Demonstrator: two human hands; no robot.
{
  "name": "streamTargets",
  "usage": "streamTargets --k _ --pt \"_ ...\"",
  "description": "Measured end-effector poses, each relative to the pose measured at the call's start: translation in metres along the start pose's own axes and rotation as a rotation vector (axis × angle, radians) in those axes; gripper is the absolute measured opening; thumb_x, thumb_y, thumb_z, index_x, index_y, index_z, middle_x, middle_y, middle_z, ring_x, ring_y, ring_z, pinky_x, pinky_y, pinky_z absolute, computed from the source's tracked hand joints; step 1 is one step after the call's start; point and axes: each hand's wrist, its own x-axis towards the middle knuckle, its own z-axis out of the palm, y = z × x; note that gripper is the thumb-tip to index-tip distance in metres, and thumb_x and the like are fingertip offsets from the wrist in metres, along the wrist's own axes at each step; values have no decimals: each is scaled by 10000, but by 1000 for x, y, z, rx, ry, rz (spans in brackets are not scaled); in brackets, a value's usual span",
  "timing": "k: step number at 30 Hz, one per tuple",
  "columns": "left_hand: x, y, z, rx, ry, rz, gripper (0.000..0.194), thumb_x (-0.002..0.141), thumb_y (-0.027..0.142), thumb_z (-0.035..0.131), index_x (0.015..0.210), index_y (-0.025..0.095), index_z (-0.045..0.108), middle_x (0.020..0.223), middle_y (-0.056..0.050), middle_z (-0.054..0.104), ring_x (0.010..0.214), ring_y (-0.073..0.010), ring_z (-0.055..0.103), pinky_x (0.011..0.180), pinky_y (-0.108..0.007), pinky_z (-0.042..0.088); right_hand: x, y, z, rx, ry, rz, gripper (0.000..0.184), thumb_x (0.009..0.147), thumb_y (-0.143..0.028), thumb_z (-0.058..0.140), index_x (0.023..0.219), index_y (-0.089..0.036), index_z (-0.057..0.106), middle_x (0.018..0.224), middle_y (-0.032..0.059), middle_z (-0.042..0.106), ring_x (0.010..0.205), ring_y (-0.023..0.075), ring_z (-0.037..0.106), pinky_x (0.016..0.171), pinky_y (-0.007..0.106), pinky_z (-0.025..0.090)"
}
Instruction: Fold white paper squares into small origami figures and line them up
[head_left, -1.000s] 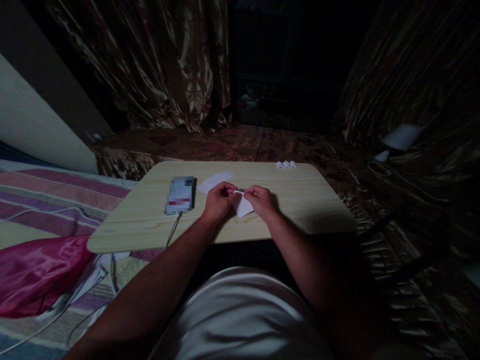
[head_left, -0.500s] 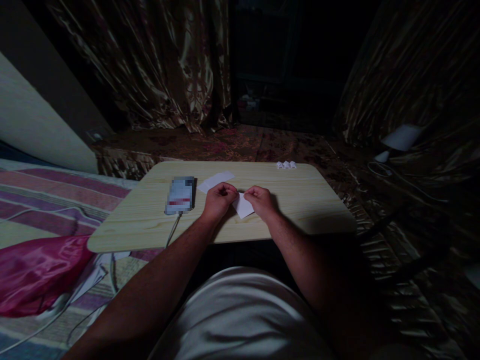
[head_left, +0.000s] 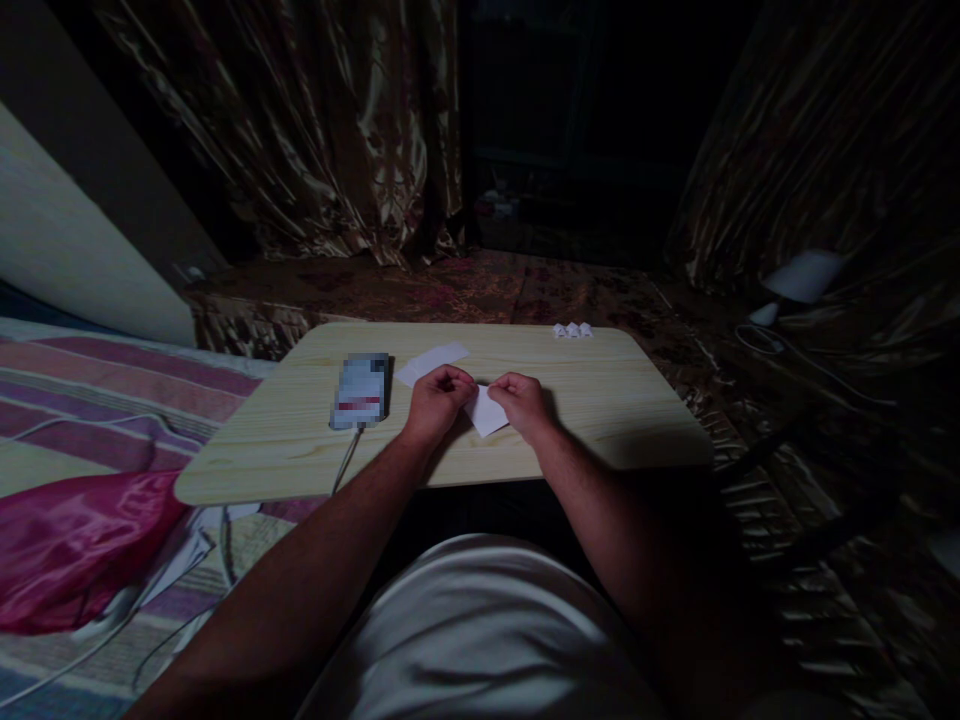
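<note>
A small sheet of white paper [head_left: 487, 412] is pinched between both my hands just above the wooden table [head_left: 615, 400], one corner pointing toward me. My left hand [head_left: 441, 398] grips its upper left edge with thumb and fingers. On the opposite edge, my right hand [head_left: 519, 400] holds it the same way. Fingers cover the paper's sides and part of its top, so any folds there are hidden. Behind my left hand lie loose white paper pieces [head_left: 436, 358]. Three small folded paper shapes [head_left: 573, 330] sit in a row at the table's far right edge.
Left of my hands lies a phone [head_left: 360, 392], its screen blurred, with a white cable [head_left: 345, 464] running over the near edge. A pink bag [head_left: 82, 545] rests on the striped bed [head_left: 225, 375]. A lamp [head_left: 804, 275] stands at the far right, beyond the table.
The thumbs have drawn slightly apart at the paper's top edge, and the paper has tilted a little. Everything else stays in place.
</note>
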Motion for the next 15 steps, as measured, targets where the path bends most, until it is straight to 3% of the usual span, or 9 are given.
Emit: streamTargets --k 15 --pt "-1 3 2 3 28 -3 149 595 204 720 707 153 637 627 1 600 549 -98 496 540 -230 383 1 4 0 -29 3 -27 140 636 -312 619 681 -180 602 583 -26 588 515 115 518 499 225 382"
